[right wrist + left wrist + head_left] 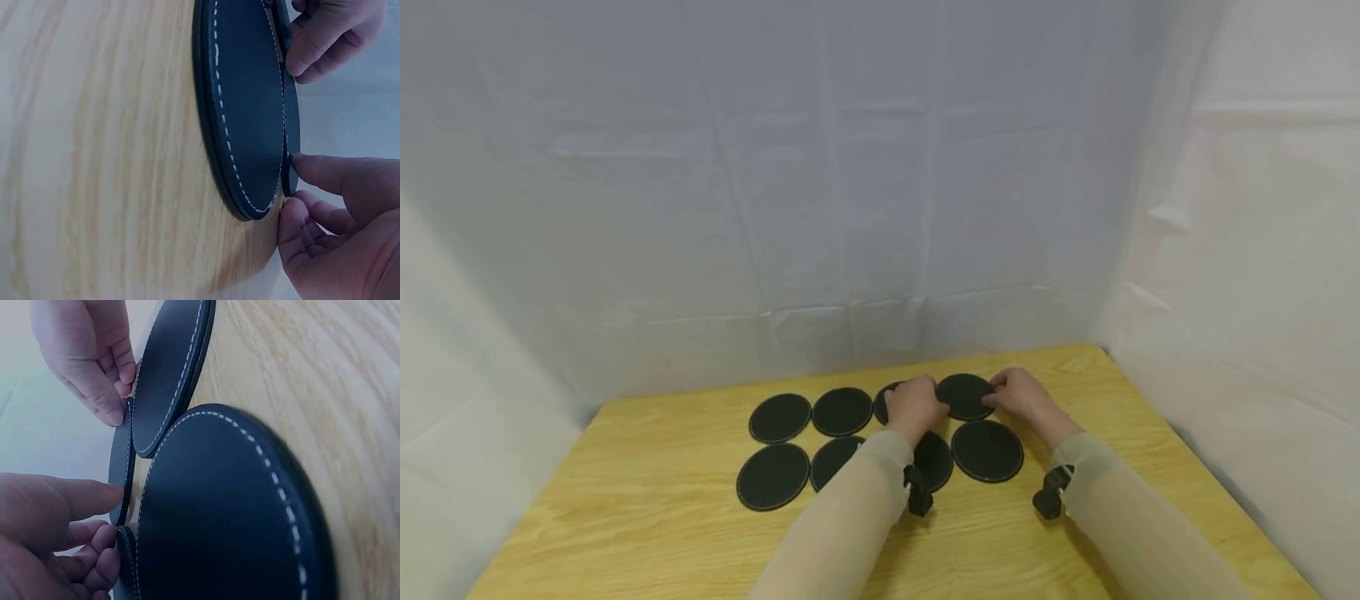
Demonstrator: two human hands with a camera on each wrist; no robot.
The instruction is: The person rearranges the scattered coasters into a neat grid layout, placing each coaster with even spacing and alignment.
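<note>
Several round black coasters with white stitching lie in two rows on a wooden table (647, 508). Both hands meet at the coaster at the right end of the far row (964, 395). My left hand (916, 406) grips its left rim and my right hand (1017, 392) grips its right rim. In the left wrist view this coaster (121, 456) shows edge-on, with my left thumb (94, 495) and the right hand's fingertips (112, 412) against it. In the right wrist view my right thumb (312, 172) presses the coaster's rim (290, 125), and the left hand's fingers (306, 53) curl at the far side.
The near-row coaster at the right end (987, 451) lies just below the hands. My left forearm covers part of the coaster beside it (934, 460). More coasters (780, 417) sit to the left. White sheets wall the table at the back and sides.
</note>
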